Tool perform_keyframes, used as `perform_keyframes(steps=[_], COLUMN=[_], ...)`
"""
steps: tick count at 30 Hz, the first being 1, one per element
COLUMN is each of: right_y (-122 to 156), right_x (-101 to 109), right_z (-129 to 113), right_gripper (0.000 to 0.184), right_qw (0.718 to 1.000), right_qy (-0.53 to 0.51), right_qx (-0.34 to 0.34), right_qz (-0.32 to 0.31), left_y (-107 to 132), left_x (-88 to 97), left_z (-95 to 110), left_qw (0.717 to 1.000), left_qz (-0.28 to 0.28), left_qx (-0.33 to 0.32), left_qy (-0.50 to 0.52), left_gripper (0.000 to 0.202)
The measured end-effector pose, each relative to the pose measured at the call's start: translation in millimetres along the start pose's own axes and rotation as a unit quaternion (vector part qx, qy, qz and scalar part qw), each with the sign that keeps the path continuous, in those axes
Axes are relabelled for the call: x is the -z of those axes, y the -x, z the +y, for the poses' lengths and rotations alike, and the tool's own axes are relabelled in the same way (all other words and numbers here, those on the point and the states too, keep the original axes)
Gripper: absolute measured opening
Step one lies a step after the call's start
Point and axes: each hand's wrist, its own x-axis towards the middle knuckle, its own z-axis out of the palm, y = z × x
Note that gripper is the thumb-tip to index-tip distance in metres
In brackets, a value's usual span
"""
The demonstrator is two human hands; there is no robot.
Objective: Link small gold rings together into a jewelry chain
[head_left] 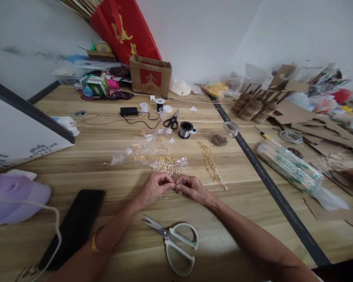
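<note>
My left hand (pixel 155 187) and my right hand (pixel 192 188) meet fingertip to fingertip over the wooden table (pixel 106 184). Both are pinched shut on something tiny between them, too small to name. Just beyond my fingers lies a heap of small gold and silver findings (pixel 167 164). A gold chain (pixel 212 164) runs along the table to the right of my right hand. A few loose bits lie under my left hand.
White-handled scissors (pixel 176 243) lie open near my forearms. A black phone (pixel 76 223) and a purple object (pixel 14 197) are at the left. Black scissors (pixel 172 120), a wire spool (pixel 186 129), a bead jar (pixel 220 139), a skewer bundle (pixel 291 167) and cardboard pieces (pixel 308 117) lie farther off.
</note>
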Motion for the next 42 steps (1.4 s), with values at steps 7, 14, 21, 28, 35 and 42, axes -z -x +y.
perform_keyframes(steps=[7, 14, 21, 28, 35, 42], right_y=[0, 1, 0, 1, 1, 1], right_x=[0, 0, 1, 2, 0, -4], right_z=[2, 0, -3, 0, 0, -2], right_gripper=[0.034, 0.036, 0.04, 0.038, 0.038, 0.035], right_qw=[1.0, 1.0, 1.0, 1.0, 0.999, 1.0], right_qy=[0.007, 0.012, 0.012, -0.014, -0.034, -0.025], right_qx=[-0.009, -0.006, -0.016, -0.017, -0.015, -0.009], right_qz=[0.003, 0.005, 0.013, 0.022, 0.025, 0.014], left_y=[0, 1, 2, 4, 6, 6], left_x=[0.2, 0.7, 1.1, 3.5, 2.2, 1.2], left_z=[-1, -2, -9, 0, 8, 4], left_qw=[1.0, 0.999, 0.999, 0.998, 0.992, 0.989], left_qz=[0.0, -0.017, -0.037, -0.044, -0.048, -0.056], left_qx=[0.003, 0.011, -0.002, -0.012, -0.021, -0.026], left_qy=[0.007, 0.026, 0.015, -0.042, -0.111, -0.136], left_gripper=[0.011, 0.014, 0.017, 0.017, 0.013, 0.013])
